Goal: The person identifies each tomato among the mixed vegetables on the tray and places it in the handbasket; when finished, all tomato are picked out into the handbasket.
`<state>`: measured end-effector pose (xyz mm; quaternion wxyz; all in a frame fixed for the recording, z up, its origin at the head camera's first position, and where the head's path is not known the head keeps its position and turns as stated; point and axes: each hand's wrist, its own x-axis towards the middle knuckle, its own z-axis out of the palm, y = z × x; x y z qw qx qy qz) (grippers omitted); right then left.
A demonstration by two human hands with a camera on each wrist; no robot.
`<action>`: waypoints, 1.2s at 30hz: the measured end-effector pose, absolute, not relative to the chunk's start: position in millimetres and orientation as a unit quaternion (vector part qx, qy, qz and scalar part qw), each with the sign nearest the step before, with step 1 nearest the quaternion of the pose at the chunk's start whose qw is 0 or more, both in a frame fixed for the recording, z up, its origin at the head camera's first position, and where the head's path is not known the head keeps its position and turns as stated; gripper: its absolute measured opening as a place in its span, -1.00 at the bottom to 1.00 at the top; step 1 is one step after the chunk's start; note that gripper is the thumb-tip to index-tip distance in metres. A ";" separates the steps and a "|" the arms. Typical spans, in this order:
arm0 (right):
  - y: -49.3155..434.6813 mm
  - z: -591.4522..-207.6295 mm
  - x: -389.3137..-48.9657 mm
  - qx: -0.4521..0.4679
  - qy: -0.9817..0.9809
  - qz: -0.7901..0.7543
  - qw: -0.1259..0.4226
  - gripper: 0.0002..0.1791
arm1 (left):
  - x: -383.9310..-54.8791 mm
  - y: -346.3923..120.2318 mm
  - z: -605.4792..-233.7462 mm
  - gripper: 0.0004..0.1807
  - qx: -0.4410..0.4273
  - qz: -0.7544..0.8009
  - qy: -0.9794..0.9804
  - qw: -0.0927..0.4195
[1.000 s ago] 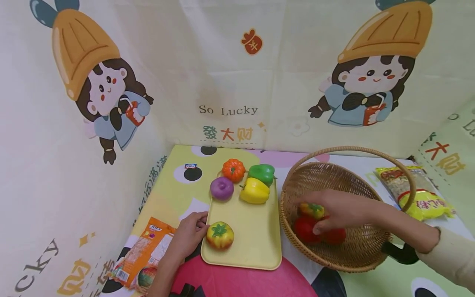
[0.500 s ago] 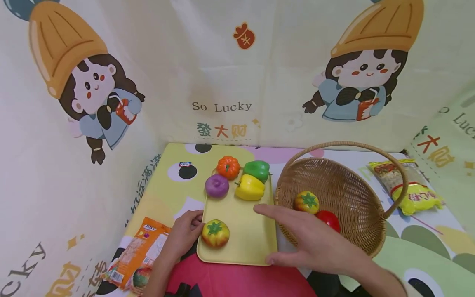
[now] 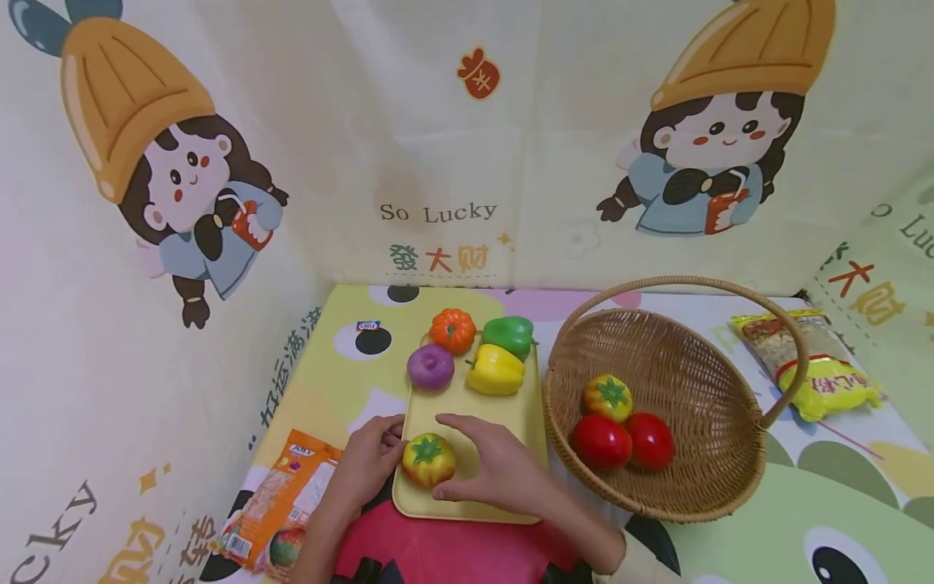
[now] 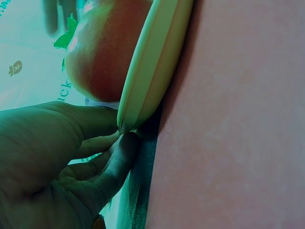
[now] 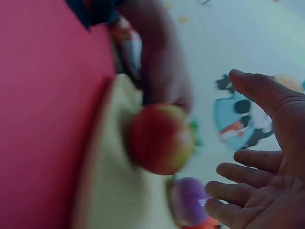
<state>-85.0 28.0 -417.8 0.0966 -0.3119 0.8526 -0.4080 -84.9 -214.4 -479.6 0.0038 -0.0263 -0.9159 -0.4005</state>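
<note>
My left hand [image 3: 372, 458] pinches the left rim of the yellow tray [image 3: 503, 438] between thumb and fingers, as the left wrist view shows. Near the tray's front left corner sits a yellow-red, tomato-like fruit [image 3: 428, 460] with a green leafy top. Over the tray, my right hand [image 3: 503, 466] spreads thumb and fingers just right of that fruit; in the right wrist view the palm is bare and apart from it. At the tray's far end are a purple onion-like vegetable [image 3: 430, 367], an orange pumpkin [image 3: 452, 331], a yellow bell pepper [image 3: 495, 370] and a green bell pepper [image 3: 509, 336].
A wicker basket [image 3: 700, 405] with a tall handle stands right of the tray. Inside lie another yellow-red fruit [image 3: 608, 397] and two red ones [image 3: 601, 442]. An orange packet [image 3: 280, 499] lies at left, a yellow bag [image 3: 810, 365] at far right.
My right hand has come out of the basket and moved left over the tray to beside the yellow-red fruit, carrying nothing. The left hand has stayed at the tray's rim.
</note>
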 end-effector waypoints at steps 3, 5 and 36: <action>18.1 -435.3 -90.6 -0.312 0.854 -0.405 0.101 -0.05 | -83.7 -213.7 -481.7 -0.59 -0.027 -0.403 -0.915 0.001; 13.2 -444.1 -93.2 -0.314 0.856 -0.400 0.097 -0.04 | -83.0 -213.4 -482.4 -0.60 -0.030 -0.401 -0.916 0.005; -2.0 -466.9 -98.8 -0.290 0.854 -0.415 0.123 -0.13 | -82.7 -214.3 -480.1 -0.58 -0.043 -0.387 -0.921 0.017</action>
